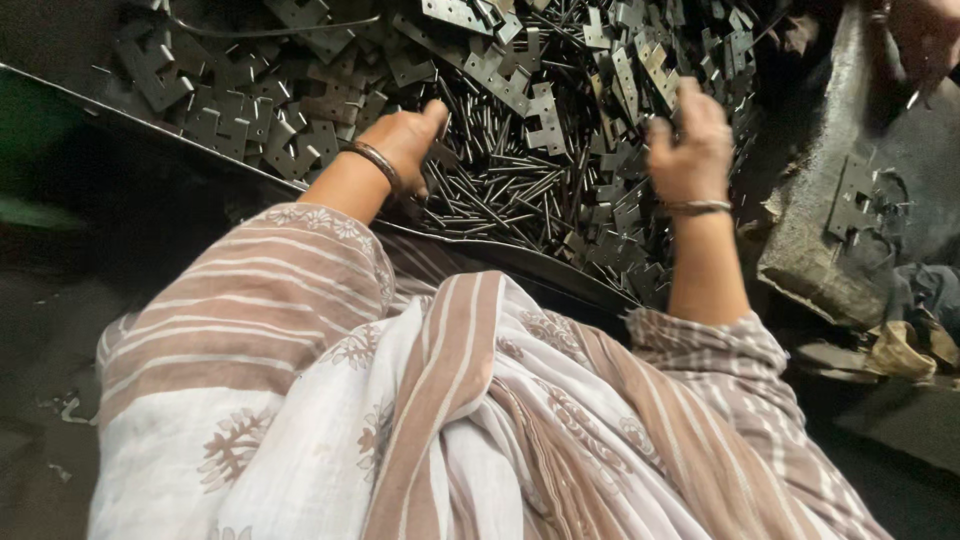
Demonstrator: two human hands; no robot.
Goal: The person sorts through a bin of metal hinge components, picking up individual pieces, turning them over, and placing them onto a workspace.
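At frame centre, I am pressing my left hand, fingers curled, into the metal pins; upper right of centre, my right hand is pinching hinge plates in the dark tray.

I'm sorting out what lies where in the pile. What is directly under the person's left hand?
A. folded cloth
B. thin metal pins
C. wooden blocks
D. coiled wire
B: the left hand rests on a heap of thin dark metal pins, with flat notched metal plates spread around them.
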